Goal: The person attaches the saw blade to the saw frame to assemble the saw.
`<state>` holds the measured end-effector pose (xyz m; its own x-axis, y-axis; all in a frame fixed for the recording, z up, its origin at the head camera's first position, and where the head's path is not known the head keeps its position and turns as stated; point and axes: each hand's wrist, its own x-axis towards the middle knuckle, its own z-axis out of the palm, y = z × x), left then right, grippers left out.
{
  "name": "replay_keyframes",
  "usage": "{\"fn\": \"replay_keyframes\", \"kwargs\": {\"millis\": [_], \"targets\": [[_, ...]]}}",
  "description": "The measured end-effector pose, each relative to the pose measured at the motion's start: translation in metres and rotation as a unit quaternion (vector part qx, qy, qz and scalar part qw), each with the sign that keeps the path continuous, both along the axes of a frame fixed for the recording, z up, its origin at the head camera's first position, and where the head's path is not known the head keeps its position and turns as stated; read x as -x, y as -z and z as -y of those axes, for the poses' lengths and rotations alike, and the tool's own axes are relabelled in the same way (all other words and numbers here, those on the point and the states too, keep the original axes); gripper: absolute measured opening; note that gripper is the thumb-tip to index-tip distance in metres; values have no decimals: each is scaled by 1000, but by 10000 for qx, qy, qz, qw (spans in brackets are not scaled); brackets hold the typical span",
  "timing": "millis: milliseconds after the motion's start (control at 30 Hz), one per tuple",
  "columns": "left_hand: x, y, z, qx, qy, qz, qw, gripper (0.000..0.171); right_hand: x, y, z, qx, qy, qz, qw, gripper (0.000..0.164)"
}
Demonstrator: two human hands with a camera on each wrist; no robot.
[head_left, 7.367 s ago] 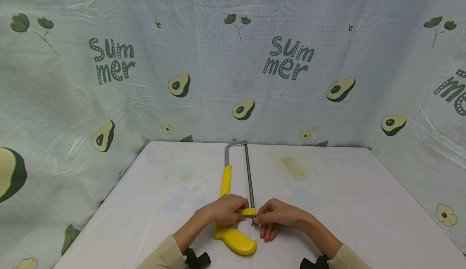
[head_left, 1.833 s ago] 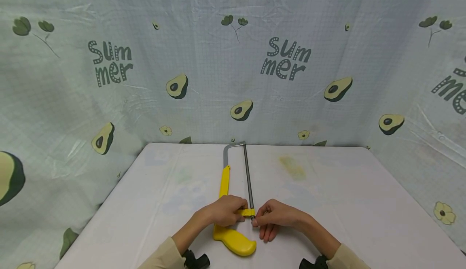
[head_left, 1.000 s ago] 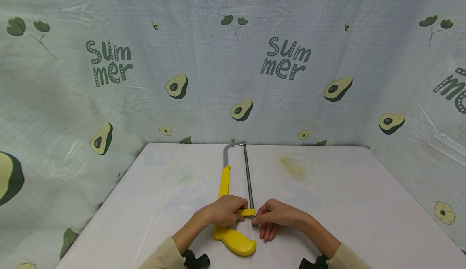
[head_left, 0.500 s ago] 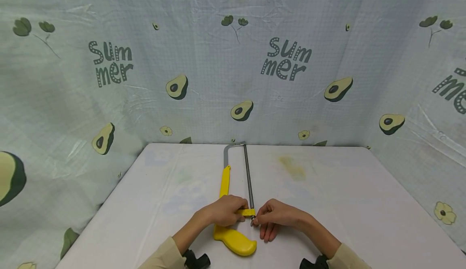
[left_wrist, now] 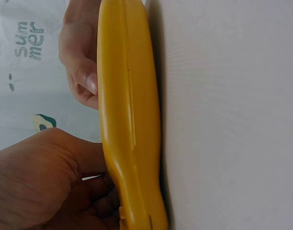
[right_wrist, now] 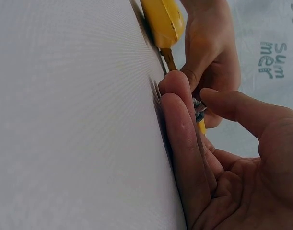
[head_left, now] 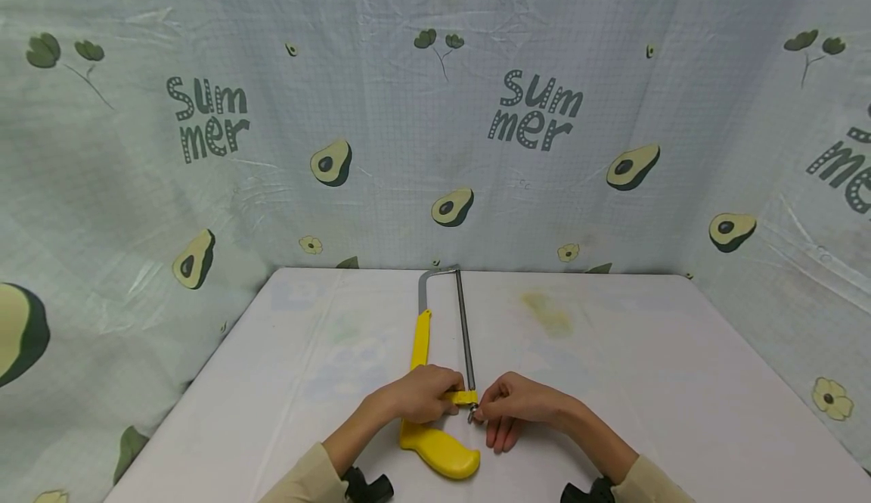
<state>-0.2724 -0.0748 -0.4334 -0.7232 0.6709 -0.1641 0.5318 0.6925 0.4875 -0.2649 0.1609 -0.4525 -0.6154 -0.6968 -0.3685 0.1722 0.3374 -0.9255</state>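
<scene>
A hacksaw (head_left: 445, 451) with a yellow handle lies on the white table in the head view, its grey frame bow pointing to the far edge and its dark blade side on the right. My left hand (head_left: 423, 393) grips the yellow frame beside the lower blade mount. At the blade's near end, a small metal wing nut (head_left: 471, 415) sticks out below the yellow mount. My right hand (head_left: 522, 400) pinches it between thumb and index finger, the other fingers bent down near the table. In the left wrist view the yellow handle (left_wrist: 129, 96) hides part of both hands.
The white table (head_left: 646, 382) stretches around the saw and ends in front of a printed curtain (head_left: 381, 208). Black wrist cameras (head_left: 369, 486) are strapped at both sleeves.
The wing nut shows at different angles over the last seconds, hidden behind the right fingertips one second ago and visible again now. The left hand and the hacksaw stay in place.
</scene>
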Motion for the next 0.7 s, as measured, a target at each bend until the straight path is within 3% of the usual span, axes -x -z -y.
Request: {"fn": "replay_keyframes", "kwargs": {"millis": [700], "targets": [[0, 0, 0, -3, 53, -38, 10000, 9, 0, 0, 0, 83, -43, 26, 10000, 24]]}}
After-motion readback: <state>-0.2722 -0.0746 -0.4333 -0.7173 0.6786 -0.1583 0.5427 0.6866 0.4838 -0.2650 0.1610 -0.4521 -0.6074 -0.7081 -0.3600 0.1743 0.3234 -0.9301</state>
